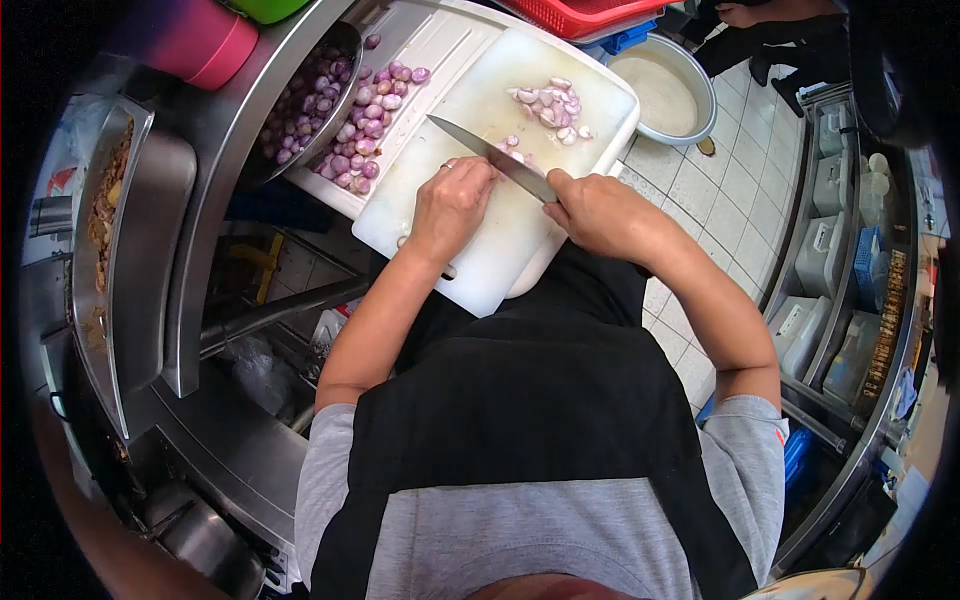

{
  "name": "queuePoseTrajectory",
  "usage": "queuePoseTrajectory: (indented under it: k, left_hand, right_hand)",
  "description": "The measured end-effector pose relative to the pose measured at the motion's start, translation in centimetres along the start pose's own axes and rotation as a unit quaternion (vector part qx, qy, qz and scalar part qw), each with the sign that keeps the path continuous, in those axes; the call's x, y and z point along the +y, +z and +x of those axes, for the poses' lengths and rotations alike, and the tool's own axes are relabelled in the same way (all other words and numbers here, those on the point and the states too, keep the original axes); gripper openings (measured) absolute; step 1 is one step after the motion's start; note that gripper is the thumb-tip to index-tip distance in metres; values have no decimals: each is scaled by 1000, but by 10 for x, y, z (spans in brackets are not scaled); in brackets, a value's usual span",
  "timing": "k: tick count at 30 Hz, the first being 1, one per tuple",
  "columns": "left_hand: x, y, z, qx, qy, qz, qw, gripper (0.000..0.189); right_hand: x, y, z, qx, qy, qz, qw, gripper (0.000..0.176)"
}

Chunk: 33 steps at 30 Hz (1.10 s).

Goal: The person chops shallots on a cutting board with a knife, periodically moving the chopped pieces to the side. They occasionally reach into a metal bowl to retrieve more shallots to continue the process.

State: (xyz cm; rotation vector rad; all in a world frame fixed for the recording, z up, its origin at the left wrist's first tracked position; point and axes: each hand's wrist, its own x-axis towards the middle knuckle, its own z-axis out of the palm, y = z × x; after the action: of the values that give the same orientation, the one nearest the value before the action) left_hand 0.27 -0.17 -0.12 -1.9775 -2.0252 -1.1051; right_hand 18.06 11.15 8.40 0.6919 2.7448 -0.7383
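Observation:
My right hand [598, 212] is wrapped round the handle of a large knife [490, 155], whose blade points to the upper left across the white cutting board [400, 200]. Close beside the blade, my left hand [455, 205] has its fingers curled down at the board; whatever is under the fingertips is hidden. Just beyond the blade lie a few shallot slices [515, 148]. A pile of cut shallots [555, 105] rests farther up the board. Whole purple shallots [365, 125] are heaped left of the board.
A metal bowl [352, 95] of shallots tilts at the left by a steel counter edge [225, 150]. Beyond the board are a red basket [590, 15] and a round basin [655, 90]. Another person [780, 40] stands at the upper right.

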Motion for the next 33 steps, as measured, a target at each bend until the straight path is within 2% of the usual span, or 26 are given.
queuePoseTrajectory:
  k: [5, 17, 23, 25, 27, 29, 30, 32, 33]
  left_hand:
    - [0, 0, -1, -14, -16, 6, 1000, 13]
    - [-1, 2, -2, 4, 9, 5, 1000, 12]
    - [3, 0, -1, 1, -9, 9, 1000, 14]
    - [1, -1, -1, -2, 2, -9, 1000, 15]
    - [-9, -6, 1, -13, -5, -18, 1000, 15]
    - [-35, -12, 7, 43, -40, 5, 998, 15]
    - [-48, -19, 15, 76, -31, 34, 996, 10]
    - [-67, -39, 33, -8, -103, 136, 985, 18]
    - [-81, -40, 37, -7, -103, 137, 985, 18]
  right_hand:
    - [-1, -6, -9, -29, -1, -3, 1000, 29]
    - [0, 13, -7, -7, 5, 0, 1000, 27]
    - [13, 39, 21, 59, -8, 71, 996, 27]
    - [11, 24, 22, 1, 12, 60, 998, 31]
    - [12, 12, 18, -13, 26, 62, 998, 30]
    - [19, 6, 10, 38, 24, 26, 999, 29]
    - [19, 2, 3, 48, 20, 24, 998, 28]
    - [19, 4, -10, 40, 10, 16, 999, 27]
    - [19, 6, -16, 31, 3, 9, 999, 26]
